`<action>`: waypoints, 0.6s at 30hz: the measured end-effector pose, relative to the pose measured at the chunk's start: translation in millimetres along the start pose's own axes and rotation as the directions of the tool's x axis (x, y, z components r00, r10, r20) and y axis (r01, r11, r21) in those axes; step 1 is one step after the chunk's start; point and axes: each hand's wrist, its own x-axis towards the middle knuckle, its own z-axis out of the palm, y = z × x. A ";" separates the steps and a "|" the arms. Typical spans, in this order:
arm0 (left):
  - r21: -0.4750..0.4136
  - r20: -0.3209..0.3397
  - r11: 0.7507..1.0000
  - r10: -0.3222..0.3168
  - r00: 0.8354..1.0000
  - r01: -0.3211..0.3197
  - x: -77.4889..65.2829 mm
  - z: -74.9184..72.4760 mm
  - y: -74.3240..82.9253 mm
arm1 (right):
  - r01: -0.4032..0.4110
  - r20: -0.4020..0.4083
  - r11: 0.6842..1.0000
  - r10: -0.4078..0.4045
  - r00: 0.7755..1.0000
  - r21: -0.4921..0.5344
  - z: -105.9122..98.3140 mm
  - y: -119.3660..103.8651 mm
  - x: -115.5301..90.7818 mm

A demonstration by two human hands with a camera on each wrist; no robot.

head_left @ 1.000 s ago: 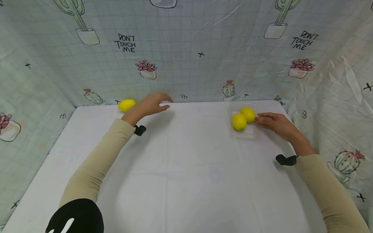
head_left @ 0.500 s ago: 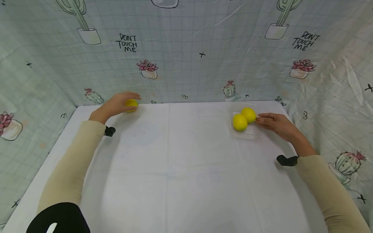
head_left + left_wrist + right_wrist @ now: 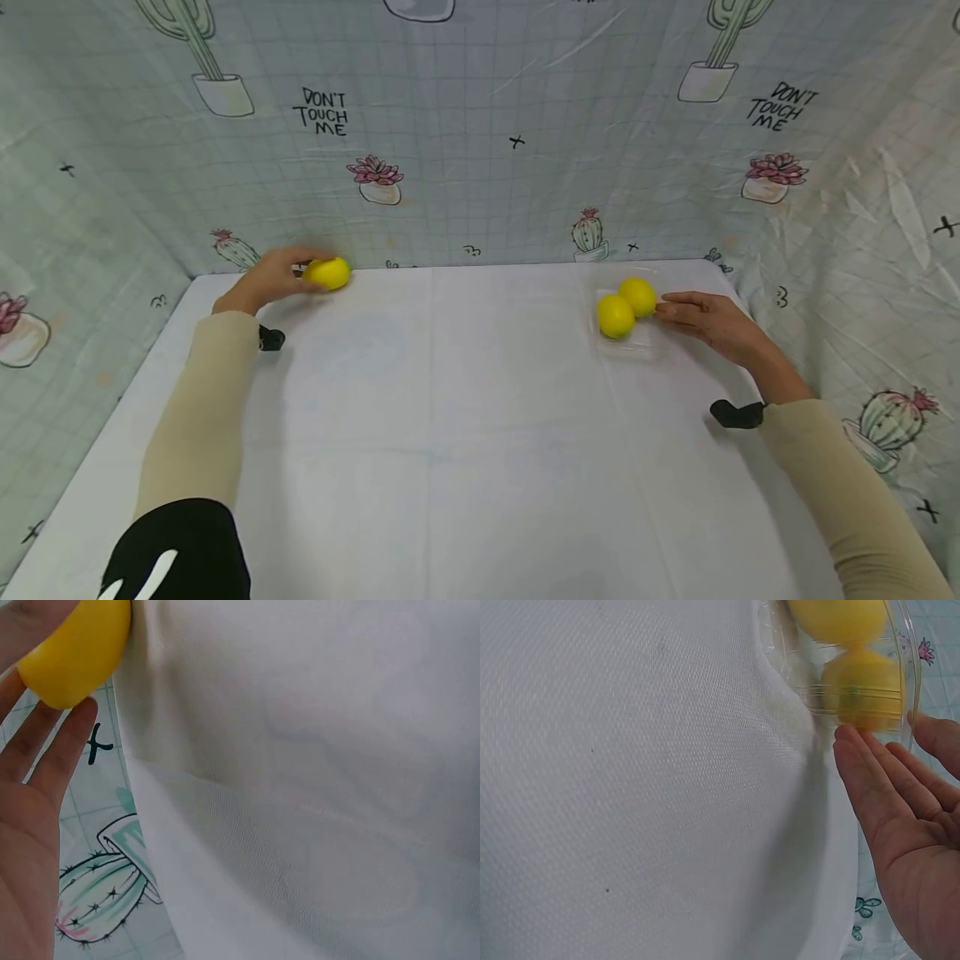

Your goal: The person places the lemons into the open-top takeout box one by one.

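At the back left of the table, my left hand [image 3: 272, 279] holds a yellow lemon [image 3: 332, 273] between thumb and fingers. The left wrist view shows the thumb across the near side of this lemon [image 3: 82, 656] and fingertips at its lower side. Toward the back right, a clear plastic container [image 3: 628, 350] holds two lemons, a front one [image 3: 616, 316] and a rear one [image 3: 638, 297]. My right hand [image 3: 708, 322] is at the container's right side with its fingers extended. In the right wrist view, the fingertips [image 3: 845, 735] are right at the clear wall.
A white cloth [image 3: 480, 433] covers the table. Fabric printed with cacti hangs behind it as a backdrop [image 3: 480, 183] and along both sides. A black strap piece [image 3: 738, 414] sticks out at the right wrist, with another [image 3: 272, 338] at the left.
My left hand has moved left from beyond the lemon, back over it, and now grips it from its left side. The right hand and the container have stayed in place.
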 end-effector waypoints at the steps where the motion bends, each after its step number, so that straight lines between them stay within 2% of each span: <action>1: 0.007 0.008 1.000 -0.017 1.000 0.016 -0.2 0.0 -0.3 | 0.002 0.000 1.000 -0.002 1.000 -0.008 -0.1 0.4 0.1; 5: 0.046 0.011 0.999 -0.024 1.000 0.024 -3.4 -2.9 1.5 | 0.011 0.003 1.000 -0.011 1.000 -0.020 -0.8 0.4 -0.2; 11: 0.116 -0.014 0.991 0.061 0.998 -0.059 -6.8 -8.6 6.7 | 0.013 0.008 1.000 -0.013 1.000 -0.003 -0.2 -2.2 -2.2; 18: 0.196 0.002 0.973 0.125 0.992 -0.123 -3.2 -12.0 12.3 | 0.020 0.006 1.000 -0.020 1.000 0.000 2.0 -4.4 -4.1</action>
